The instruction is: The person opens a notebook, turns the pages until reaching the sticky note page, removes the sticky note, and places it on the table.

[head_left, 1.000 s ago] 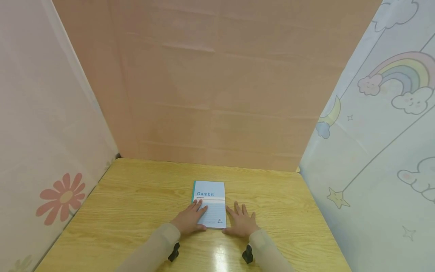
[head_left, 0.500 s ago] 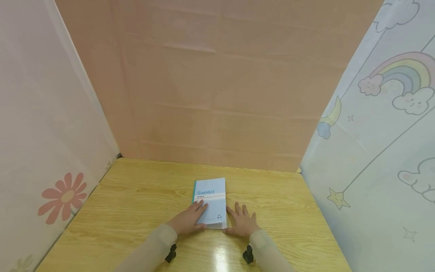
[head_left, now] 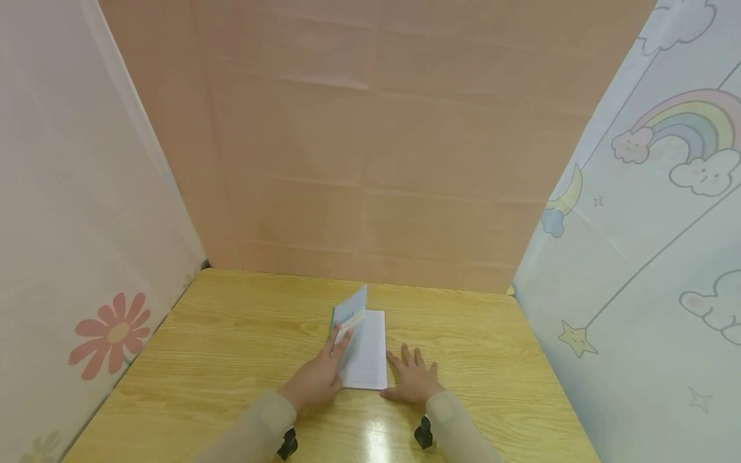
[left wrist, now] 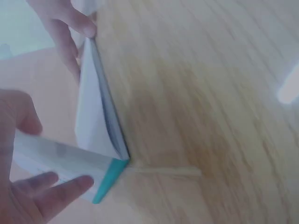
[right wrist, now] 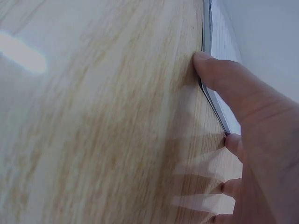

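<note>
A thin notebook (head_left: 370,360) lies on the wooden table, its lined page bare on the right. Its pale blue front cover (head_left: 350,310), printed with large letters, stands steeply raised along the left side. My left hand (head_left: 315,379) pinches that cover, fingers on the printed outer face and thumb on the inner side. In the left wrist view, the teal spine (left wrist: 110,179) runs below the cover's fold. My right hand (head_left: 413,381) rests spread at the notebook's lower right, thumb at the bottom corner and index finger at the right edge.
Wood-grained tabletop (head_left: 475,334) surrounds the notebook. An orange-brown cloth (head_left: 370,161) hangs at the back, and pale printed curtains (head_left: 642,257) close in the sides. A dark clip-like device (head_left: 424,432) sits at each wrist.
The front cover has swung up from lying flat and leans leftward, baring the lined page. My left hand has turned onto its side with the cover. The right hand has stayed put.
</note>
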`<state>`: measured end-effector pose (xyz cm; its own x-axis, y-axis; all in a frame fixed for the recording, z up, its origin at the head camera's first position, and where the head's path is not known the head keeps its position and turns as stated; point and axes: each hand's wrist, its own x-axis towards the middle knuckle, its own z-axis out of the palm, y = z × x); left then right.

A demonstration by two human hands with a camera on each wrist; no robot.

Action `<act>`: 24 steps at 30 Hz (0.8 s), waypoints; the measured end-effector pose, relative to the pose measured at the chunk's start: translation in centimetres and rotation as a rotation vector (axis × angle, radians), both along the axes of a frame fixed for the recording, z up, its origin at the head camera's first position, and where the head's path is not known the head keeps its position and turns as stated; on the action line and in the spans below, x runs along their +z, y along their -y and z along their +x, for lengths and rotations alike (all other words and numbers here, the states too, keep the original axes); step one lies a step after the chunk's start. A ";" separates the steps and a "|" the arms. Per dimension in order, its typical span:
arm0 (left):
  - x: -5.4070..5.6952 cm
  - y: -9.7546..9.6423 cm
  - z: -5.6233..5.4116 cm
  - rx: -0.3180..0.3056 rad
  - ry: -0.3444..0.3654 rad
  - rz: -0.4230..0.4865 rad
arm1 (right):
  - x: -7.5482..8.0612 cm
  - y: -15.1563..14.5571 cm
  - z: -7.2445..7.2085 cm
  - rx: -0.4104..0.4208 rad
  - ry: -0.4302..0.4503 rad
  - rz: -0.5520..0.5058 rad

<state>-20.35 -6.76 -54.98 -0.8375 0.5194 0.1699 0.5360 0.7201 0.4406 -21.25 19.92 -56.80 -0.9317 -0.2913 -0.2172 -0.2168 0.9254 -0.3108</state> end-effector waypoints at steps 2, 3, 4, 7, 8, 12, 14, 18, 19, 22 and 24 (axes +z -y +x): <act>0.2 0.0 0.2 0.003 -0.055 0.023 | 0.1 0.0 0.0 0.003 0.000 0.000; 0.3 0.0 0.3 0.007 -0.081 0.028 | 0.1 0.0 0.1 0.003 0.000 0.001; 0.5 -0.1 0.3 0.007 -0.108 0.033 | 0.2 0.0 0.1 0.003 -0.002 0.003; 1.0 -0.1 0.5 0.005 -0.153 0.046 | 0.1 0.0 0.1 0.006 -0.007 0.016; 1.2 0.0 0.5 0.013 -0.166 0.036 | 0.1 0.0 0.1 0.007 -0.009 0.018; 2.3 0.4 0.4 0.035 -0.260 -0.006 | 0.0 0.0 0.0 0.011 -0.019 0.021; 2.8 0.9 0.2 0.040 -0.326 -0.019 | 0.0 0.0 0.0 0.012 -0.021 0.018; 4.4 2.2 -0.4 0.026 -0.423 0.001 | 0.0 0.0 0.0 0.016 -0.023 0.016; 4.7 2.6 -0.5 0.024 -0.431 0.001 | 0.0 0.0 0.0 0.018 -0.022 0.017; 5.8 3.7 -1.1 0.039 -0.428 0.003 | 0.0 -0.1 0.0 0.019 -0.023 0.019; 6.2 4.5 -1.5 0.060 -0.445 -0.008 | 0.1 -0.1 0.0 0.020 -0.024 0.017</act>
<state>-21.88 -11.24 -48.76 -0.7126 0.4750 0.5164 0.6291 0.7584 0.1706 -21.23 19.99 -56.73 -0.9309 -0.3058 -0.1999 -0.2422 0.9262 -0.2891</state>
